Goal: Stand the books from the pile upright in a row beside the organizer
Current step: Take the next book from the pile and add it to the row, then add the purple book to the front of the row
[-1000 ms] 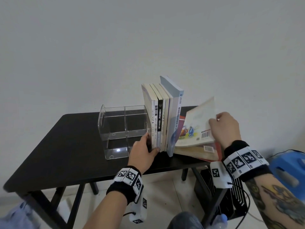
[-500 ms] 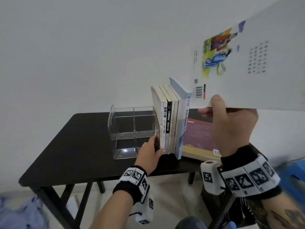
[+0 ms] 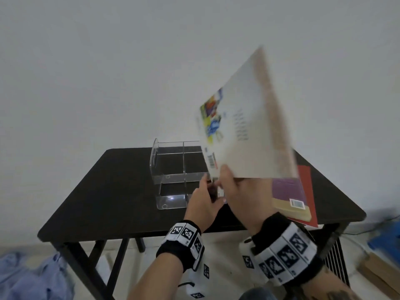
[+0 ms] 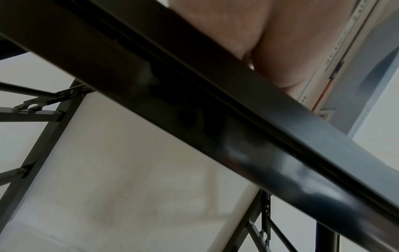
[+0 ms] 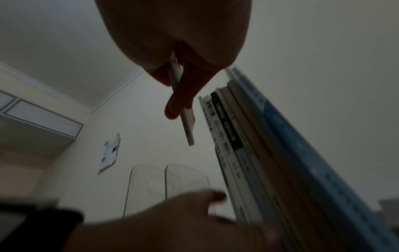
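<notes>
— What is hidden or hard to make out?

— In the head view the row of upright books (image 5: 259,153) is almost wholly covered by the thin cream-covered book with a bright cartoon picture (image 3: 249,126), which is blurred. The row is seen only from the right wrist view, dim and smeared, standing just beside the clear plastic organizer with a middle divider (image 3: 173,169) on the black desk (image 3: 108,202). In the left wrist view most of the frame is taken up by the desk's dark edge, and only the heel of the palm and a strip of book spine are shown. The titles cannot be read.

— How are the hands posed?

— The right hand (image 3: 242,195) is raised above the desk, and the thin book is pinched at its lower edge between thumb and fingers (image 5: 177,105), tilted, its top leaning away to the right. The left hand (image 3: 203,204) is laid near the desk's front edge against the foot of the row, next to the organizer; whether its fingers are spread or pressed together cannot be told.

— And the pile?

— A purple-covered book (image 3: 287,193) is left lying flat on a red one (image 3: 307,191) at the right end of the desk.
</notes>
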A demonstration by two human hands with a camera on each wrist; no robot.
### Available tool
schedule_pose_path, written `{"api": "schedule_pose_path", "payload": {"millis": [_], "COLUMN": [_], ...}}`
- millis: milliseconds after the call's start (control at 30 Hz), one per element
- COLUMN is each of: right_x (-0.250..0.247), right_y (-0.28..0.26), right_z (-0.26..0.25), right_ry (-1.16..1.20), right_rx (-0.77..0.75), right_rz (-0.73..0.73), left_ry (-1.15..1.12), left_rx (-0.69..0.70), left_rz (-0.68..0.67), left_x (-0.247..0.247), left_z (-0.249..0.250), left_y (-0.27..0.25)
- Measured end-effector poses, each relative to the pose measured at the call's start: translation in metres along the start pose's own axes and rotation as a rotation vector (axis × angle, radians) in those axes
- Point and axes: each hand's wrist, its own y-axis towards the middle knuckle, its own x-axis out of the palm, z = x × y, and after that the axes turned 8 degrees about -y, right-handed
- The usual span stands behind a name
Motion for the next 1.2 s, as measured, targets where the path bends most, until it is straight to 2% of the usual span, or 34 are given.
{"api": "schedule_pose_path", "payload": {"millis": [33,133,233,367,467,600,700,833,1000,1133,1200], "right_x": [0.009,0.032,0.042,0.048,0.051,0.053,0.050,0.042,0.022,0.008,0.005], "right_y": [0.002,0.001,0.002,0.003,0.002,-0.004,-0.007,-0.016,-0.019,-0.002,0.011], "right_z": [0.003,0.003,0.010,0.012,0.016,0.025,0.035,0.052,0.066,0.089,0.107], "right_ry": [0.002,-0.123,-0.168,-0.182,-0.110,-0.063,-0.086,-0.167,-0.153,-0.160,-0.294], "right_rx": [-0.028,-0.015,-0.008,0.058,0.102,0.063,0.056,0.101,0.167,0.286,0.336], "right_rz": [0.019,-0.099,-0.109,-0.095,-0.085,-0.152,-0.126,0.007,0.137,0.174,0.135], "left_ry": [-0.016,-0.161,-0.231,-0.109,-0.165,-0.250,-0.235,-0.093,0.006,0.000,-0.018], "left_rx": [0.008,0.031,0.077,0.196,0.190,0.148,0.139,0.055,0.083,0.070,0.072], "left_rz": [0.033,0.052,0.117,0.012,-0.062,-0.107,-0.108,-0.152,-0.107,-0.107,-0.103], "left_x": [0.001,0.002,-0.001,-0.004,-0.009,-0.010,-0.010,-0.012,-0.010,-0.010,-0.009], "left_z": [0.000,0.000,0.008,0.009,0.006,0.008,0.013,0.019,0.015,0.014,0.015], "left_y": [0.000,-0.005,-0.009,-0.013,-0.018,-0.015,-0.013,-0.016,-0.016,-0.017,-0.017]}}
